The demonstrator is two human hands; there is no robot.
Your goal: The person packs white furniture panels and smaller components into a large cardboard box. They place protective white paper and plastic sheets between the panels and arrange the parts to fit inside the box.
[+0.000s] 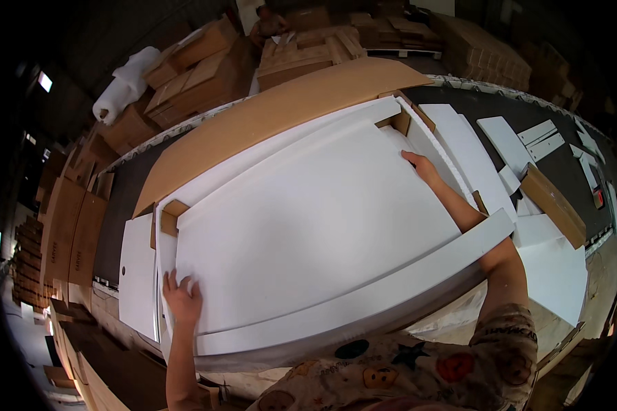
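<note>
A large white panel lies flat in an open carton lined with white foam. My left hand is at the panel's near left edge, its fingers spread and touching the edge beside the foam wall. My right hand is at the far right end, fingers bent and closed on the panel's edge; some fingertips are hidden. A long white strip runs along the near side of the panel, passing over my right forearm. Brown cardboard corner pieces sit inside the foam lining.
A brown cardboard flap spreads behind the carton. White boards and a cardboard piece lie to the right, a white board to the left. Stacked cartons stand beyond the dark conveyor, where another person is.
</note>
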